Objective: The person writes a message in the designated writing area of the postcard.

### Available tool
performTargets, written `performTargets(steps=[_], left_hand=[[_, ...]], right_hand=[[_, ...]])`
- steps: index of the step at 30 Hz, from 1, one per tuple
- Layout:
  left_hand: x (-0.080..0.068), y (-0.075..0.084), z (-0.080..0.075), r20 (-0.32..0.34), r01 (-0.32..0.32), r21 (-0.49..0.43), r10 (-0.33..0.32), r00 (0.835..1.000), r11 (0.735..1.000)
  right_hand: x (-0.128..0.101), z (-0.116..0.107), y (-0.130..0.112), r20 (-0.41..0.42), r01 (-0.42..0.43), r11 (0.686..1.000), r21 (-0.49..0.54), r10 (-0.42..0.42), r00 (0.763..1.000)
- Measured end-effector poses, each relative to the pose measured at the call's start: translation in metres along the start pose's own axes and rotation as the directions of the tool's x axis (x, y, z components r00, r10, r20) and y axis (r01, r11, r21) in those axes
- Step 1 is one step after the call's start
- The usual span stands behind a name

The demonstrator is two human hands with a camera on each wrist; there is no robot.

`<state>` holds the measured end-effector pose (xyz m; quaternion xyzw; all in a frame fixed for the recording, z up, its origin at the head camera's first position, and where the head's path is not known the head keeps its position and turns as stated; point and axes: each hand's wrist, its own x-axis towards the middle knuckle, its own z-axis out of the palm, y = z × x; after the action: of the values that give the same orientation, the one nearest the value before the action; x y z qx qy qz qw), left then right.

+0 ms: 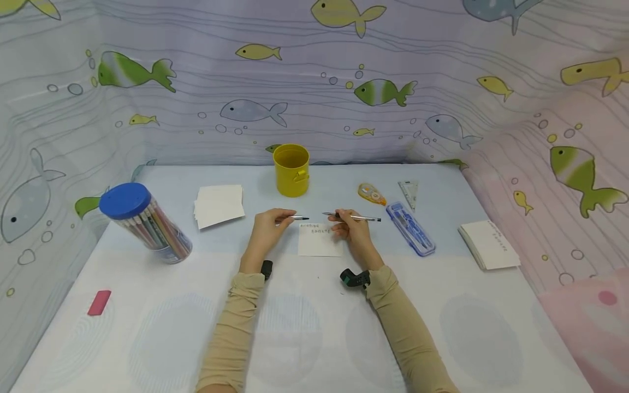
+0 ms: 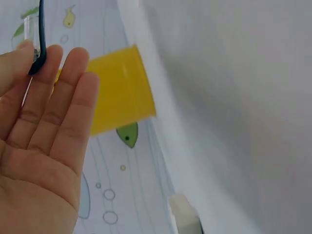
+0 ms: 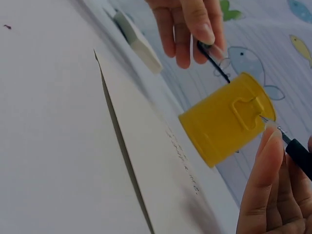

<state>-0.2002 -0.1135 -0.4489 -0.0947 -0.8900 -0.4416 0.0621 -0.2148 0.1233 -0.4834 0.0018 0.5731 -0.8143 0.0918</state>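
Observation:
My left hand (image 1: 266,233) pinches a pen cap (image 2: 42,36) with a dark clip between thumb and fingertips, the other fingers extended. Across from it, my right hand (image 1: 355,233) holds a gel pen (image 1: 367,219) with a clear barrel and dark grip, its bare tip pointing left toward the cap. A gap separates cap and pen tip. Below both hands lies a white note sheet (image 1: 316,246) with handwritten lines near its top; the right fingers overlap its right edge in the head view. In the right wrist view the sheet's edge lifts slightly off the table.
Behind the hands stands a yellow bucket (image 1: 292,173). Correction tape (image 1: 372,194), a set square (image 1: 409,193) and a blue case (image 1: 410,229) lie to the right, with a written paper stack (image 1: 491,246) beyond. Leftward are blank sheets (image 1: 219,205), a blue-lidded pencil jar (image 1: 147,222) and a red block (image 1: 100,303).

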Motion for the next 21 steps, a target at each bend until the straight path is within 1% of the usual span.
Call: performTargets(steps=[2, 5, 9, 12, 16, 21], left_hand=[[0.0, 0.001, 0.005, 0.002, -0.005, 0.004, 0.005, 1.0, 1.0], [0.0, 0.003, 0.011, -0.001, -0.028, 0.019, 0.028, 1.0, 0.999], [-0.001, 0.006, 0.017, -0.021, -0.073, 0.021, 0.073, 0.997, 0.997], [-0.002, 0.008, 0.019, -0.02, -0.087, 0.014, 0.087, 0.996, 0.996], [-0.002, 0.011, 0.022, -0.012, -0.095, 0.013, 0.096, 0.995, 0.995], [-0.002, 0.013, 0.025, -0.023, -0.12, -0.003, 0.12, 0.993, 0.993]], right_hand=[[-0.001, 0.002, -0.001, 0.0, 0.005, 1.0, 0.016, -0.005, 1.0], [-0.003, 0.005, -0.002, -0.007, 0.01, 1.0, 0.016, -0.01, 1.0], [-0.005, 0.01, -0.002, -0.002, 0.002, 0.999, 0.043, -0.002, 1.0], [-0.007, 0.013, -0.001, 0.006, -0.015, 0.998, 0.067, 0.015, 1.0], [-0.008, 0.014, 0.001, 0.01, -0.029, 0.998, 0.051, 0.029, 1.0], [-0.009, 0.015, 0.001, 0.02, -0.031, 0.999, 0.029, 0.03, 0.999]])
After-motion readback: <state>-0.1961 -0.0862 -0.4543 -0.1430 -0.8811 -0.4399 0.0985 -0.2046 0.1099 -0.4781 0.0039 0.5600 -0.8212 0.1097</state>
